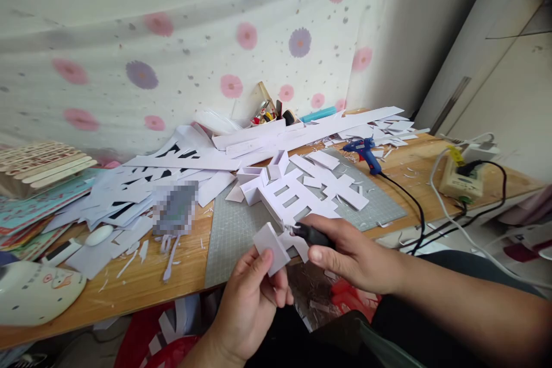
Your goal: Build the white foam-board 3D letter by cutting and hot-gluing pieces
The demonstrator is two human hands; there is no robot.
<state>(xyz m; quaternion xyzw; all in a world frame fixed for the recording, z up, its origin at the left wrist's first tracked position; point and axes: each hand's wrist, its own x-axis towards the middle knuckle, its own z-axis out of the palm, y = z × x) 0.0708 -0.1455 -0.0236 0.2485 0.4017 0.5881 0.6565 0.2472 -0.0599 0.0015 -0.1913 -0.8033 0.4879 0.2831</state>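
Observation:
Pinched between thumb and fingers of my left hand (254,293) is a small white foam board piece (272,248), tilted above the table's front edge. My right hand (357,253) grips a black-handled craft knife (314,234). Its metal tip points left, close to the piece's upper right edge; whether they touch I cannot tell. Just beyond both hands, a white cut-out panel with rectangular openings (304,195) and folded walls lies on the grey cutting mat (233,241). More white pieces (340,181) are scattered behind it.
A blue glue gun (364,154) lies at the mat's right, its cord running toward a power strip (461,181). White scraps (138,184) and long strips cover the table's back and left. Wooden sticks (47,164) are stacked on books. A pale computer mouse-shaped object (43,293) stands front left.

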